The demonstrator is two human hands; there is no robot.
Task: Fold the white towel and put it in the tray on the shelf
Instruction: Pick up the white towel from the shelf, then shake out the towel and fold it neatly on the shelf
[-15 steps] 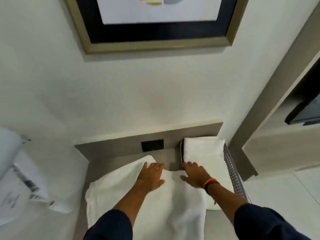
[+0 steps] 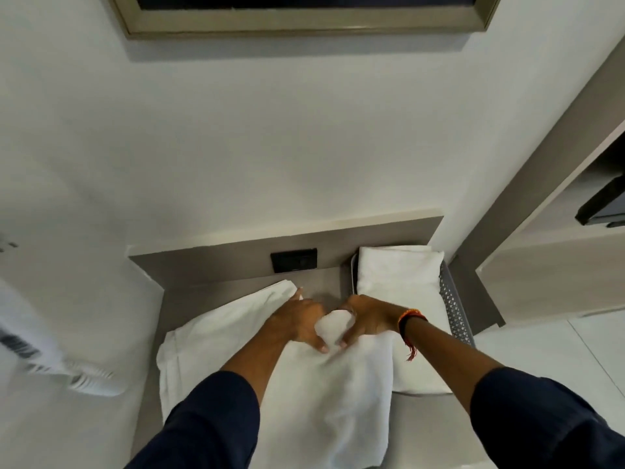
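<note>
A white towel (image 2: pixel 324 401) lies spread on the grey shelf (image 2: pixel 216 292), hanging toward me over the front. My left hand (image 2: pixel 301 321) and my right hand (image 2: pixel 367 319) meet at its far edge, both closed on a bunched fold of the towel (image 2: pixel 333 328) lifted between them. To the right stands a grey perforated tray (image 2: pixel 453 306) against the back panel. A folded white towel (image 2: pixel 399 275) lies in the tray.
A black socket plate (image 2: pixel 293 259) sits in the shelf's back panel. A framed picture (image 2: pixel 304 22) hangs on the wall above. White bedding (image 2: pixel 40 350) lies at the left. A recessed unit with a dark device (image 2: pixel 602 204) stands at the right.
Both hands lay flat and apart on the towel; now they have come together and pinched up its far edge into a fold. The view has tilted down slightly.
</note>
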